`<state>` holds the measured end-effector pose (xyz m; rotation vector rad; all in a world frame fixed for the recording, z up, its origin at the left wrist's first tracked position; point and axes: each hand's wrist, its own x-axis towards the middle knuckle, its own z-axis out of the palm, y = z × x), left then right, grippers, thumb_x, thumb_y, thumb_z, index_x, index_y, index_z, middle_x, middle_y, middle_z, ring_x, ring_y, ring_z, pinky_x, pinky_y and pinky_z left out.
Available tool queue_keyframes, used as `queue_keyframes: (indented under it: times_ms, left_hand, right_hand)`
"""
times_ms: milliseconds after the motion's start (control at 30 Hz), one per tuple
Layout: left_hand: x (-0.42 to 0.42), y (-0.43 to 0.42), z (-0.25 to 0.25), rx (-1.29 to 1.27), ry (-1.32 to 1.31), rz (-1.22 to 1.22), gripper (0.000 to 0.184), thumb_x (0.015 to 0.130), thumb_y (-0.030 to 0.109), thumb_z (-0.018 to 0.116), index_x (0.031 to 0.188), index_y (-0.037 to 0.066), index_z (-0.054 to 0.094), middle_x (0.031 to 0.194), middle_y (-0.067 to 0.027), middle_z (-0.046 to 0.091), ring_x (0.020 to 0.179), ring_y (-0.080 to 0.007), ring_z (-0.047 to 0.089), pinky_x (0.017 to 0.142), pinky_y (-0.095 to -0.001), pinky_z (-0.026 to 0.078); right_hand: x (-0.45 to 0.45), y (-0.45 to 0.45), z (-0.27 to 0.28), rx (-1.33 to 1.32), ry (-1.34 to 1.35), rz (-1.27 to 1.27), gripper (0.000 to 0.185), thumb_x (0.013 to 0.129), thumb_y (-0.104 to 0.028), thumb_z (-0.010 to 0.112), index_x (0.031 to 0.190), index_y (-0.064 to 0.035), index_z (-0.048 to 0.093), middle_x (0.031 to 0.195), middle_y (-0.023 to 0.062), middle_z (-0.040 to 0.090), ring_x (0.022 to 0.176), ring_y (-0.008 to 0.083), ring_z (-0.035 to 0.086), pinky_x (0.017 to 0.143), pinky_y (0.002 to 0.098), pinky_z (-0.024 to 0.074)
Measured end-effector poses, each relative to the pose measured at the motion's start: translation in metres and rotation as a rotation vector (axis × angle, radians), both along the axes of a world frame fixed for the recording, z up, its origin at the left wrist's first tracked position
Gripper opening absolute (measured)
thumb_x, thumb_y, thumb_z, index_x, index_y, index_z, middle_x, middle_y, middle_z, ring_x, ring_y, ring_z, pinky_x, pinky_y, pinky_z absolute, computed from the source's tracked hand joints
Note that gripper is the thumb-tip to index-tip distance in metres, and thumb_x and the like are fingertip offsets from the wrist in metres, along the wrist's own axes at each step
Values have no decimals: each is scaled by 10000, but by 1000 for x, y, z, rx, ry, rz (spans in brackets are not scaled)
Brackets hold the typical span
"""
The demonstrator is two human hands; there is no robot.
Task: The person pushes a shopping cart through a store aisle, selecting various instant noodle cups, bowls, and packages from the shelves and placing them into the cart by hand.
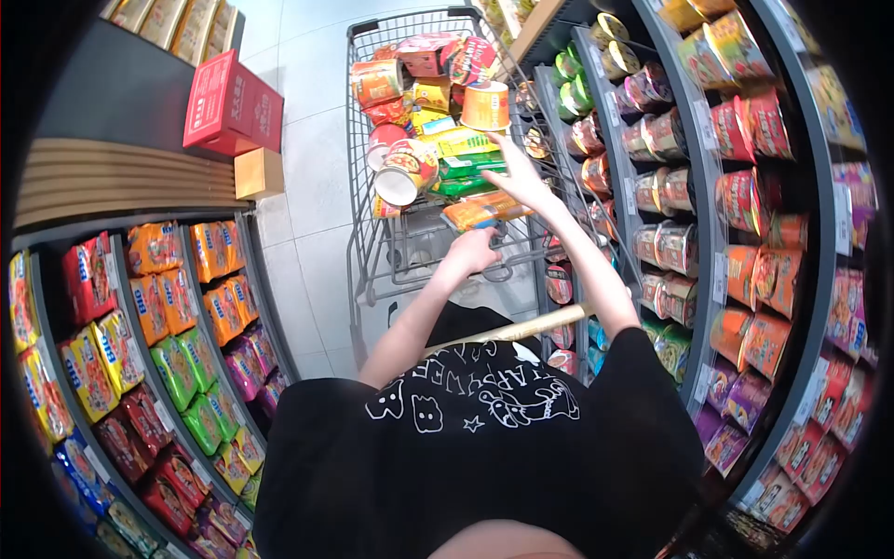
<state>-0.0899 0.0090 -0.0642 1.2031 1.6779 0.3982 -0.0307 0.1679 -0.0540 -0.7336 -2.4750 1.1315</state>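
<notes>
The shelf labels (720,275) are too small to read.

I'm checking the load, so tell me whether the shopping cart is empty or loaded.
Loaded: tubs and packets lie piled in the shopping cart.

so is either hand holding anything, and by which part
Left hand at the near edge of the orange pack, but a grip can't be told; right hand open, no grip visible.

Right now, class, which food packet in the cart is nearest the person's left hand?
The orange packet, just beyond the left hand; the green packets lie farther up the cart.
</notes>
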Motion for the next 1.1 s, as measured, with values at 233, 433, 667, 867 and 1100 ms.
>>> queue_keyframes:
  times_ms: [233, 433, 667, 867, 1100]
  left_hand:
    - [8, -15, 4, -22, 74, 122, 461, 749, 298, 559, 1114, 33, 463, 945, -211, 573, 932, -331, 538, 814, -404, 420]
    - [15, -34, -13, 202, 130, 199, 315, 716, 236, 584, 934, 22, 508, 820, -179, 587, 772, -333, 580, 693, -427, 456]
    - [17, -24, -12, 104, 205, 131, 282, 698, 220, 601, 859, -3, 539, 746, -185, 595, 732, -317, 591, 679, -412, 464]
    - [-8, -18, 2, 84, 130, 111, 288, 741, 300, 530, 812, 31, 606, 749, -166, 614, 763, -313, 599, 718, -422, 464]
    - [-84, -25, 37, 307, 336, 819, 522, 664, 264, 666, 1093, 37, 473, 1037, -189, 514, 948, -310, 516, 776, -364, 427]
  right_hand:
    - [-167, 28, -107, -164, -314, 125, 809, 632, -400, 672, 1223, 35, 331, 1199, 206, 433, 1114, 296, 423, 939, 338, 329]
    - [-204, -5, -156, -326, -808, 223, 732, 535, -485, 717, 981, 71, 551, 958, 208, 590, 914, 272, 577, 745, 343, 467]
    - [-147, -11, -178, -581, -441, -154, 374, 590, -283, 748, 887, -76, 655, 824, 109, 642, 727, 199, 613, 694, 302, 471]
    - [-108, -38, -156, -629, -116, -198, 224, 610, -140, 745, 808, -62, 674, 763, 82, 654, 702, 125, 622, 663, 241, 482]
    - [-79, -8, -112, -570, 143, -162, 244, 656, -67, 705, 875, 11, 633, 828, 81, 643, 772, 119, 600, 701, 238, 477]
